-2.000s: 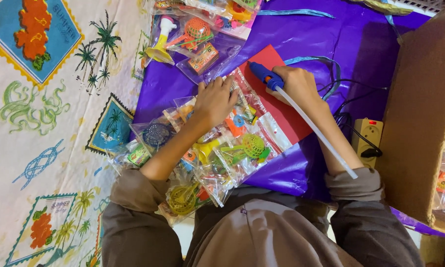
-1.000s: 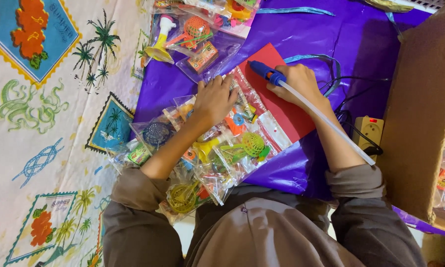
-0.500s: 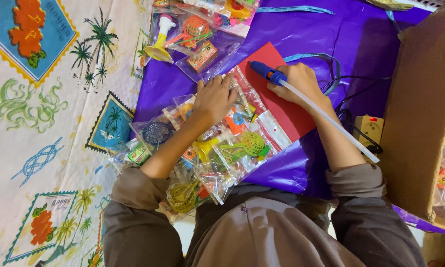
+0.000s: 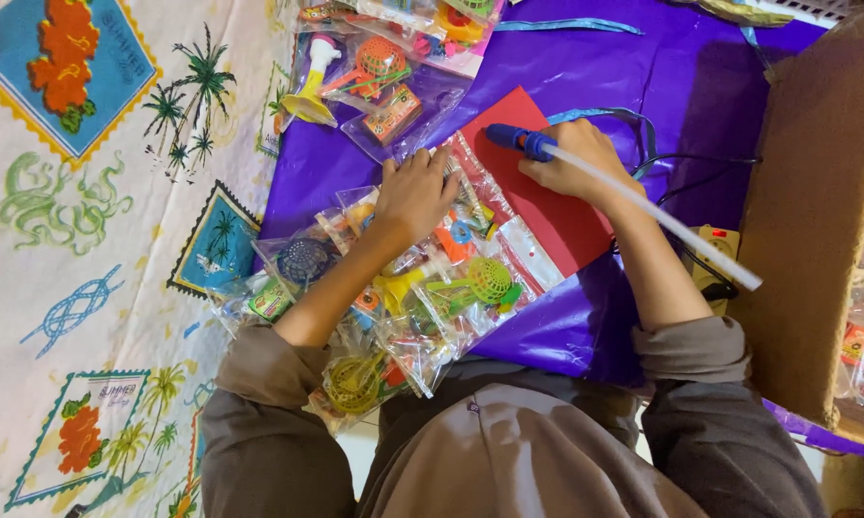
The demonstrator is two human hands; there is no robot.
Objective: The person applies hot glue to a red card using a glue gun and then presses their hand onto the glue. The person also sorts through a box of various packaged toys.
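My left hand (image 4: 415,195) lies flat, fingers spread, on a clear plastic packet of small colourful toys (image 4: 470,240), pressing it onto a red card (image 4: 557,216). My right hand (image 4: 578,158) grips a blue-tipped glue gun (image 4: 518,142) with a long white glue stick (image 4: 681,230) trailing back past my wrist. The blue tip points left at the top edge of the packet, just right of my left fingertips. More toy packets (image 4: 355,374) lie overlapped under my left forearm and on my lap.
A purple sheet (image 4: 662,86) covers the work area over a patterned white cloth (image 4: 96,240). Other toy packets (image 4: 374,67) lie at the top. A cardboard box (image 4: 816,211) stands at the right, beside a yellow power strip (image 4: 715,254) with a black cable.
My right hand has shifted the glue gun slightly, its tip staying at the packet's top edge. My left hand has stayed pressed on the packet.
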